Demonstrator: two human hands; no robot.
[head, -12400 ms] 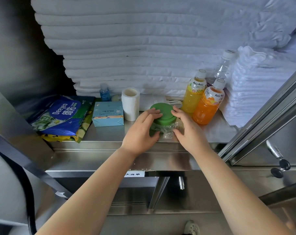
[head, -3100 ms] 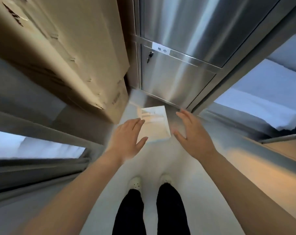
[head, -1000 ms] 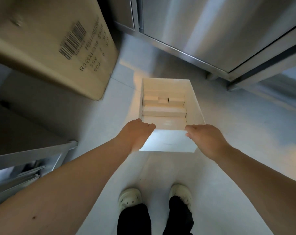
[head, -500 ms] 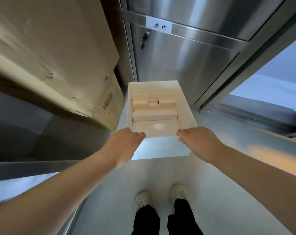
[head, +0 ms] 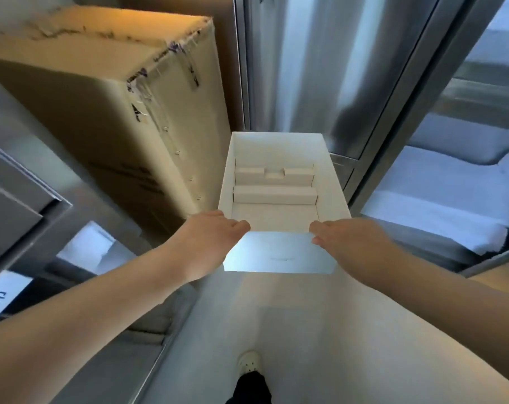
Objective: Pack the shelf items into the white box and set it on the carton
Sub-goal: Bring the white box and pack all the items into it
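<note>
I hold an open white box in front of me, well above the floor. My left hand grips its near left corner, and my right hand grips its near right corner, thumbs over the rim. Inside the box only white cardboard inserts show; no shelf items lie in it. A tall brown carton with torn tape on its top edge stands to the left of the box. The shelf items are out of view.
Stainless steel cabinet doors rise straight ahead behind the box. Folded white linen lies on a shelf at the right. A steel rack juts in at the left. Pale floor and my shoe show below.
Both hands took hold of the white box on the floor and raised it. The carton's top has come into view at the left as my view rose.
</note>
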